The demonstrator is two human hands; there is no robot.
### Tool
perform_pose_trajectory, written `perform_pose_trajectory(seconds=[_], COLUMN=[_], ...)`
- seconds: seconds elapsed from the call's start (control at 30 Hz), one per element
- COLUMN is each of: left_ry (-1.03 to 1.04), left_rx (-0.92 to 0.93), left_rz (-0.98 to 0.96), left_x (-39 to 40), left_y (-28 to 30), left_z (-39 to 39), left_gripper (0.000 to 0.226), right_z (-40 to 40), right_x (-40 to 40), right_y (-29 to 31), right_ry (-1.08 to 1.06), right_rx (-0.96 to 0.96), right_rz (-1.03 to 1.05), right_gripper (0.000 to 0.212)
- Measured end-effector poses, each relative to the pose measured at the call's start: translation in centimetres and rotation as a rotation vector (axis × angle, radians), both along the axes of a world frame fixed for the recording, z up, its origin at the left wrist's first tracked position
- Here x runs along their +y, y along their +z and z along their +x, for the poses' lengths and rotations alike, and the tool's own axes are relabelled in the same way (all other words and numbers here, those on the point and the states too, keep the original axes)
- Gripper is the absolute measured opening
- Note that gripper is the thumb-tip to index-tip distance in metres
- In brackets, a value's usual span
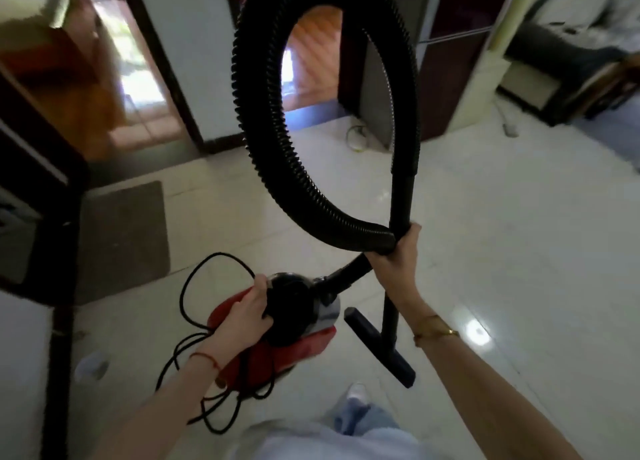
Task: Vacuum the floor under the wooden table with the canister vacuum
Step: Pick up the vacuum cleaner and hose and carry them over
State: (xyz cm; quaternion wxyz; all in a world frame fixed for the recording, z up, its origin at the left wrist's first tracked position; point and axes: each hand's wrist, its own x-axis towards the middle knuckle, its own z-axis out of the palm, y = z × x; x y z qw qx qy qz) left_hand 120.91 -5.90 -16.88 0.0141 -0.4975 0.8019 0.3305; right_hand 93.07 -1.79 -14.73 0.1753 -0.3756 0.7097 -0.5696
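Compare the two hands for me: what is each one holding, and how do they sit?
The left hand grips the red canister vacuum low near the floor; the right hand sits higher, gripping the black wand together with the ribbed hose. The left wrist wears a red string, the right a gold bracelet. Both hold firmly.

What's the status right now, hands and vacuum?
Left hand grips the red canister vacuum. Right hand holds hose and wand together. Power cord dangling loose under the canister, snag risk. No wooden table in view.
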Motion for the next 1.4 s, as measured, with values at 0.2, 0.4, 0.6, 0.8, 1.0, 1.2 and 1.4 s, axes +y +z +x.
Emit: perform_pose_trajectory(seconds=[0.2, 0.4, 0.6, 0.8, 1.0, 1.2, 1.4], left_ry=[-0.216, -0.354, -0.526, -0.642, -0.690, -0.739, -0.758], left_rx=[0.030, 0.018, 0.049, 0.056, 0.099, 0.110, 0.097], left_rz=[-0.038, -0.041, -0.055, -0.039, -0.005, 0.009, 0.005], left_x=[-2.6, -5.5, -9.6, -15.0, -19.9, -24.2, -28.6], left_y=[0.0, 0.4, -0.6, -1.5, -0.8, -0.2, -1.0], left_z=[-16.1, -29.6, -43.7, -58.9, -73.9, -88.3, -103.0], left_gripper=[0.039, 0.047, 0.037, 0.033, 0.040, 0.042, 0.037], right_z=[-14.4, -26.0, -37.5, -50.5, -64.0, -76.6, -91.4], right_x=[2.0, 3.3, 2.8, -0.4, -3.5, -6.5, -10.3], right_y=[0.8, 0.8, -0.1, -1.1, 0.1, 0.8, -0.7], right_ry=[-0.192, -0.354, -0.523, -0.620, -0.707, -0.788, -0.792], right_rx=[0.061, 0.065, 0.005, -0.012, -0.016, -0.019, -0.018], right_rz=[-0.025, -0.004, -0.002, -0.008, 0.022, 0.005, -0.004], right_gripper=[0.056, 0.055, 0.052, 0.049, 0.051, 0.051, 0.055])
